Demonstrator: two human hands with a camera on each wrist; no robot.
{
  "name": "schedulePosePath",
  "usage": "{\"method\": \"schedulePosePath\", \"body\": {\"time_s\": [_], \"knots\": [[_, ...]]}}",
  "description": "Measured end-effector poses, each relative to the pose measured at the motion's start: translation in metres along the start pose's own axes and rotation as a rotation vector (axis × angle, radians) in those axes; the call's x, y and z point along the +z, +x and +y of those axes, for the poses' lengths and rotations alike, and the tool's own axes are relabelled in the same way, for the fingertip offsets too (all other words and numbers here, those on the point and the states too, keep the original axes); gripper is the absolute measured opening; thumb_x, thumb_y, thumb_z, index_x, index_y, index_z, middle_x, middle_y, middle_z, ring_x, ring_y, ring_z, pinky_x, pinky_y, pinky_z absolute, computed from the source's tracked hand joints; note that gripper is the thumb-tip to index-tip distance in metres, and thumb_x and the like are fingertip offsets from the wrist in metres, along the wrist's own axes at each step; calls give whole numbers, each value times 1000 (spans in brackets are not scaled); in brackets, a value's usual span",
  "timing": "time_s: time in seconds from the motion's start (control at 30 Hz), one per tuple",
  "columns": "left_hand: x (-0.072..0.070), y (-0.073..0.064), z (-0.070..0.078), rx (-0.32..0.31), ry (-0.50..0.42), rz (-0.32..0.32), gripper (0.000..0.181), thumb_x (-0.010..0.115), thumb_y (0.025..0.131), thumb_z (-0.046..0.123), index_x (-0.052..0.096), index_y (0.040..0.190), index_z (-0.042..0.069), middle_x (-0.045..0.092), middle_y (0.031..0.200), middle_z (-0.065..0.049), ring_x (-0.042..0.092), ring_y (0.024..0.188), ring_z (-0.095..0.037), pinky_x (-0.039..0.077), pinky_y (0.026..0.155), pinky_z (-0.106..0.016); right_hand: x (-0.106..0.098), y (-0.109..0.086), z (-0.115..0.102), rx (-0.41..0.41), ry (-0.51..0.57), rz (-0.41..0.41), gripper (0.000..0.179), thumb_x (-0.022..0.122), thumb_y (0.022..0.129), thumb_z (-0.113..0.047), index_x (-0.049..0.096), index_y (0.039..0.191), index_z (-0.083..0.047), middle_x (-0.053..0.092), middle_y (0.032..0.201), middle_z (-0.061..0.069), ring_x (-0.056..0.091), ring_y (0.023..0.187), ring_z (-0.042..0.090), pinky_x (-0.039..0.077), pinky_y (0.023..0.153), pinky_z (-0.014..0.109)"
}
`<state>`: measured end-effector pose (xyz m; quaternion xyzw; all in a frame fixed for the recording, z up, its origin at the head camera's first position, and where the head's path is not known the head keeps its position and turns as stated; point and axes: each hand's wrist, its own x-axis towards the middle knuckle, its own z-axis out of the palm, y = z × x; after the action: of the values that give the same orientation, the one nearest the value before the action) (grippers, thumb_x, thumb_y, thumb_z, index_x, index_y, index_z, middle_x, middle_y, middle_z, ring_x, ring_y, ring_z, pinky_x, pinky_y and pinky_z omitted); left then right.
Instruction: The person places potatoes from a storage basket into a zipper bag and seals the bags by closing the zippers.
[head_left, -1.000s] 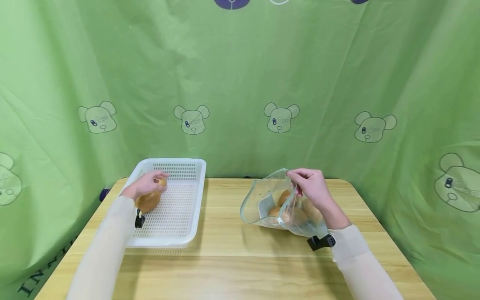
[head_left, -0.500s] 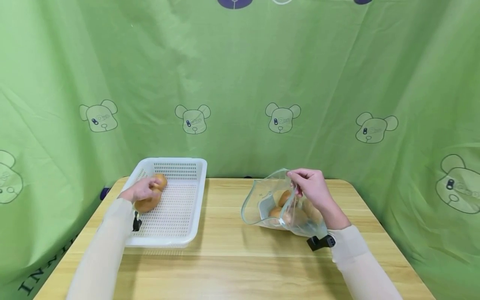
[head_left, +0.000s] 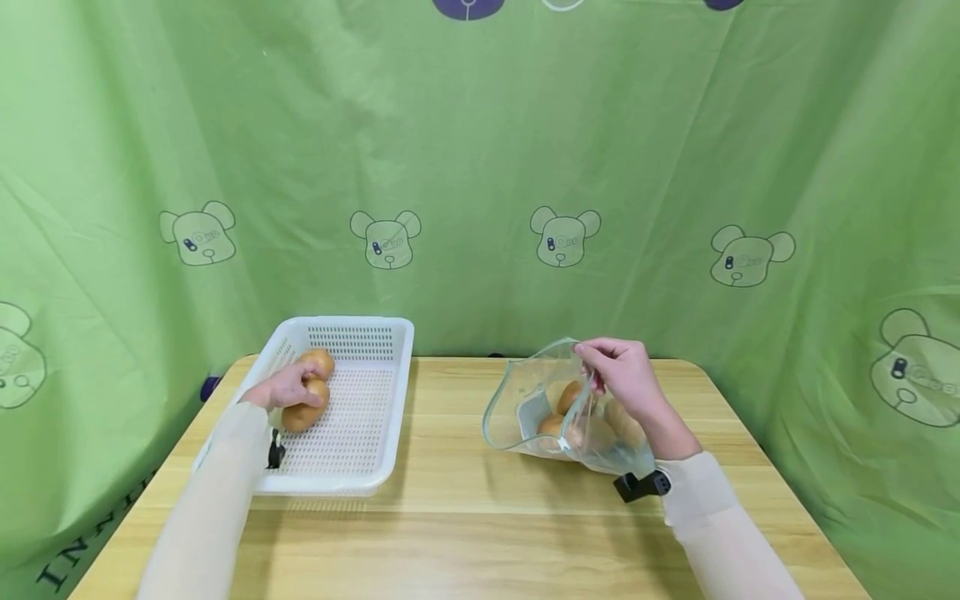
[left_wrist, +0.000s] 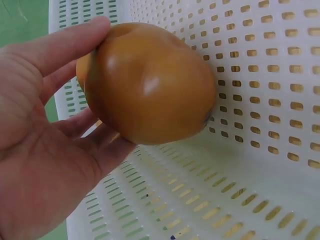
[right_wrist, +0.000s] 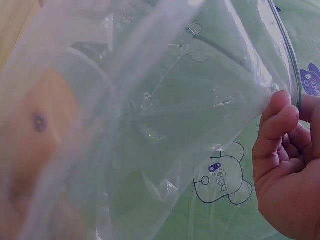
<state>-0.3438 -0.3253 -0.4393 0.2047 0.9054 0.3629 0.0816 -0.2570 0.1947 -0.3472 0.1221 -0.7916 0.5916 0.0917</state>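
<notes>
gripping on the left: the left hand holds the nearer fruit, thumb laid along one side and fingers bent under the other.
nearer fruit: round, smooth, orange-brown, inside the white basket, towards its left side; whether it touches the basket floor i cannot tell.
farther fruit: a second orange-brown one sits just beyond the held one, in the same basket, close to the left hand's fingers; in the left wrist view a sliver of orange shows behind the held fruit.
basket: rectangular, with slots and holes through its walls and floor, standing on the left part of the wooden table.
pinching on the right: the right hand holds the rim of the clear bag between thumb and bent fingers, raising that edge.
bag: on the right part of the table, well apart from the basket, its mouth gaping towards the left; a small white piece sits at the lower rim.
bagged fruits: several orange ones lie together in the bag, partly blurred by the plastic, so their exact count is unclear.
sleeves: pale on both arms.
backdrop: green cloth printed with bear heads, behind the table.
</notes>
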Motion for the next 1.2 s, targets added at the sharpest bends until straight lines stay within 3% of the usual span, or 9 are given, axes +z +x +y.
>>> {"method": "schedulePosePath", "body": {"time_s": [0.13, 0.37, 0.53, 0.67, 0.9, 1.07, 1.2], "knots": [[2, 0, -1, 5, -23, -61, 50, 74, 71, 4, 48, 112, -9, 49, 106, -27, 49, 97, -39, 43, 83, -42, 0, 0, 0, -2, 0, -1, 29, 60, 93, -12, 64, 102, 15, 59, 64, 6, 48, 44, 8, 45, 39, 24], [6, -3, -2, -156, -56, -197, 69, 74, 77, 13, 38, 132, -8, 43, 123, -30, 46, 109, -39, 42, 92, -46, 0, -1, -2, -1, -10, -1, 28, 60, 93, -13, 64, 101, 14, 60, 65, 10, 48, 44, 8, 45, 39, 25], [9, -3, -4, -201, -54, -222, 69, 74, 78, 16, 38, 133, -5, 36, 131, -32, 44, 114, -42, 41, 96, -50, 0, -1, -2, -7, -15, -1, 28, 60, 93, -13, 64, 101, 14, 59, 64, 9, 48, 44, 9, 45, 39, 25], [10, 0, -2, -189, -75, -207, 67, 73, 77, 17, 41, 133, -3, 36, 132, -32, 43, 115, -42, 38, 97, -52, -1, 0, -1, -8, -16, -1, 28, 60, 93, -13, 65, 101, 14, 59, 64, 7, 48, 44, 9, 45, 39, 25], [10, 6, -2, -56, -31, -121, 68, 73, 76, 26, 44, 130, -5, 38, 131, -32, 39, 115, -45, 36, 96, -56, -1, 0, 0, -6, -12, -3, 29, 60, 93, -14, 64, 103, 13, 60, 64, 6, 48, 44, 8, 45, 39, 24], [8, 8, 5, -38, -89, -36, 64, 72, 76, 26, 47, 128, -3, 39, 128, -25, 42, 108, -37, 41, 90, -45, -1, 0, 2, -6, -11, -4, 29, 60, 93, -14, 64, 103, 14, 60, 64, 6, 48, 44, 9, 45, 39, 24], [4, 9, 19, -18, -130, -10, 63, 69, 79, 23, 45, 130, -4, 46, 122, -24, 49, 103, -33, 45, 84, -38, 0, 1, 1, -8, -6, -2, 29, 61, 93, -14, 65, 102, 13, 60, 63, 4, 48, 44, 8, 45, 39, 23]]}}
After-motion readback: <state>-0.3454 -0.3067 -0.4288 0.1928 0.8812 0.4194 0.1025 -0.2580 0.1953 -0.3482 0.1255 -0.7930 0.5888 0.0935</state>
